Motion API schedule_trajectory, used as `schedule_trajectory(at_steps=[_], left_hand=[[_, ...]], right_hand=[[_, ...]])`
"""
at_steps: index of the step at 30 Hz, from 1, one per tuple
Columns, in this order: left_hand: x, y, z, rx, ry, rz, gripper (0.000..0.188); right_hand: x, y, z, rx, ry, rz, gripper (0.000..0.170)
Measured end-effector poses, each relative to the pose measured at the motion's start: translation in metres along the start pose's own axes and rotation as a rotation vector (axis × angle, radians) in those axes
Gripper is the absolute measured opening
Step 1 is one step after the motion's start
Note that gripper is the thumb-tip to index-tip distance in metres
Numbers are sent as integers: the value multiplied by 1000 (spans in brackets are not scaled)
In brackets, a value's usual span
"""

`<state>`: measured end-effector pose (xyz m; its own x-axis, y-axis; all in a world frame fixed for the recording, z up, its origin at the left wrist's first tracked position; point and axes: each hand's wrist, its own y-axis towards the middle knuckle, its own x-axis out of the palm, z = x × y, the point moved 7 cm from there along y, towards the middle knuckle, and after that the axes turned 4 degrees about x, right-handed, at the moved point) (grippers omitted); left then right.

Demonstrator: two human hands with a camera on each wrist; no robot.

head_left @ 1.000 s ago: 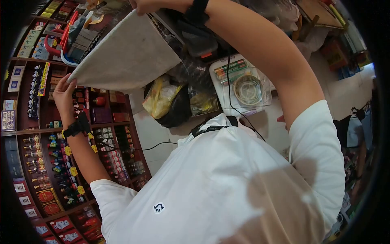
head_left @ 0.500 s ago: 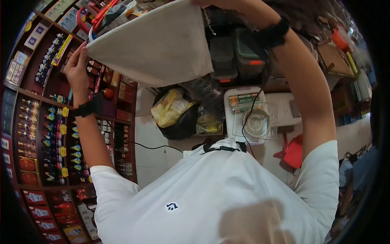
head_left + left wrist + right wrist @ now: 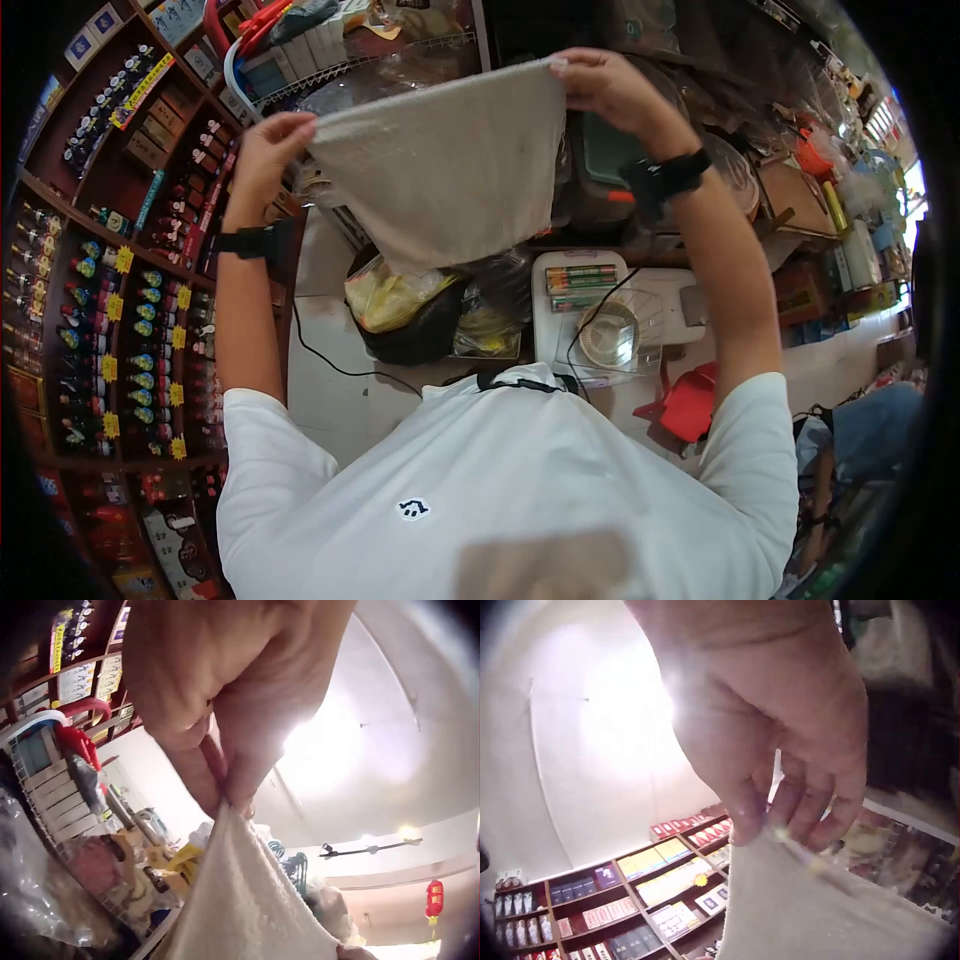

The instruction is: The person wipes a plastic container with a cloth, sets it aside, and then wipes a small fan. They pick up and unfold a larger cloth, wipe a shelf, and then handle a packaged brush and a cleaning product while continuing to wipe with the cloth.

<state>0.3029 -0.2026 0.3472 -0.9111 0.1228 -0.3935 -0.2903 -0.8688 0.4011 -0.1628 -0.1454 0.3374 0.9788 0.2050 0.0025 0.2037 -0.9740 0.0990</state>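
A pale grey-white cloth (image 3: 440, 165) hangs stretched between both hands in the head view. Its upper left corner is pinched by the left hand (image 3: 268, 165), its upper right corner by the right hand (image 3: 620, 95). Seen from the left wrist, thumb and fingers of the left hand (image 3: 232, 690) nip the cloth (image 3: 240, 900) into a peak. In the right wrist view, the right hand (image 3: 772, 712) grips the cloth edge between thumb and fingers, and the cloth (image 3: 802, 907) drops below them.
Shelves of bottles and boxes (image 3: 130, 340) line the left side. A wire basket (image 3: 360, 65) stands beyond the cloth. Below it are a black bag with yellow plastic (image 3: 400, 300), a white lidded box (image 3: 550, 335) and a red object (image 3: 690, 400) on the floor. A cable (image 3: 340, 368) hangs at left.
The cloth and both hands have shifted right and lower in the head view. The right hand, cut off at the top edge before, now shows fully. The view itself has also turned.
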Motion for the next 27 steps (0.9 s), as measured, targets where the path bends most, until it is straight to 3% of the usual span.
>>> schedule_trajectory(at_steps=[2,6,9,11,12,13,14,15,16,18,20,22,24,27], left_hand=[[32,-6,-54,-224,-134,-132,33],[66,-16,-124,-314,-190,-207,32],[79,-18,-151,-270,-183,-191,26],[98,-17,-179,-337,-529,-84,23],[113,-21,-189,-347,-541,-87,23],[135,-27,-198,-453,-536,-98,24],[156,-33,-201,-555,-529,-109,26],[168,-35,-195,-544,-410,-60,25],[180,-39,-186,-531,-288,-10,24],[209,-45,-168,-362,-163,18,24],[233,-59,-134,-195,-226,8,19],[236,-72,-101,-211,-239,6,21],[242,-82,-110,-241,-333,-5,22],[240,-97,-112,-224,-367,-80,23]], right_hand=[[5,3,44,142,137,82,26],[11,3,106,227,318,182,21],[3,-2,131,258,258,291,21],[-2,-2,160,262,245,447,14],[5,2,175,275,238,453,14],[0,2,203,316,386,598,11],[-3,1,232,351,533,744,8],[0,6,262,394,671,775,6],[30,-6,251,421,699,883,7],[70,-9,244,333,441,811,8],[119,-10,235,253,251,682,8],[157,-20,218,215,17,702,13],[165,-30,220,65,-22,776,17],[174,-50,223,56,-83,825,17]])
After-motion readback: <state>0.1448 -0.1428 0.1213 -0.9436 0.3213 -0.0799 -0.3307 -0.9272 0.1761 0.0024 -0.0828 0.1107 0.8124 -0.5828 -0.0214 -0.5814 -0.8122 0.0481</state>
